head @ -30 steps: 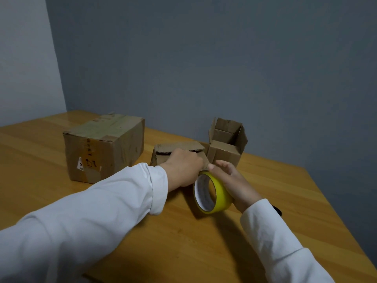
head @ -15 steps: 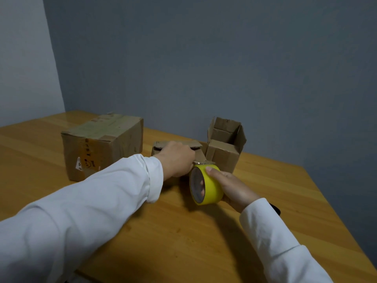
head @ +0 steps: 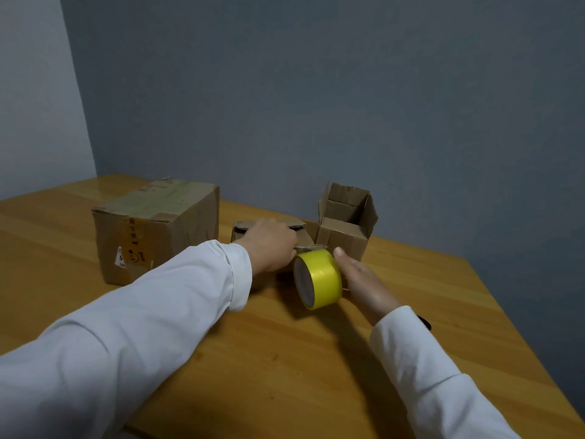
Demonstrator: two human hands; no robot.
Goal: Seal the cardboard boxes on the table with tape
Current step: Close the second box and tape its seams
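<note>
The left hand [head: 272, 245] presses curled fingers on the small flat box [head: 304, 231] mid-worktop [head: 285, 359]. The right hand [head: 364, 280] holds the yellow tape roll [head: 319, 278] beside it. The large box [head: 158, 229] carries a label too blurred to read.

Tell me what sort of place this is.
Probably a plain room used as a packing spot: a bare wooden table set in a corner of grey walls, holding cardboard boxes and a yellow tape roll.
</note>
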